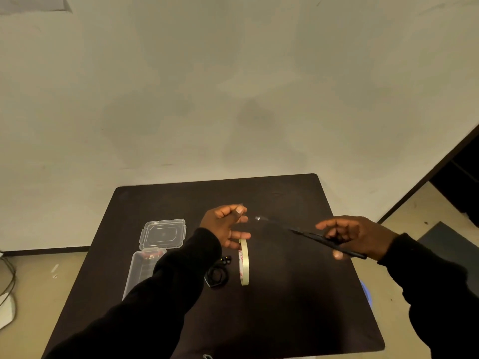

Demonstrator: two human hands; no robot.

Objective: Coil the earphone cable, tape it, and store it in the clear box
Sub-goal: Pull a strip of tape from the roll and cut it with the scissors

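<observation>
Cutting tape: our left hand pinches the strip taut off the roll; right hand grips scissors. We should snip close, square.

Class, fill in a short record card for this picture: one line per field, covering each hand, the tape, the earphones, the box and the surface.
left hand: raised, thumb and finger pinching what looks like a clear strip of tape; roll hangs below it
right hand: holding black scissors, tips pointing toward the left hand
pale ring-shaped tape roll: upright, edge-on
black coiled earphone cable: on the table, left of the roll
clear plastic box: open, lid flat behind it
dark square table: holds everything
</observation>
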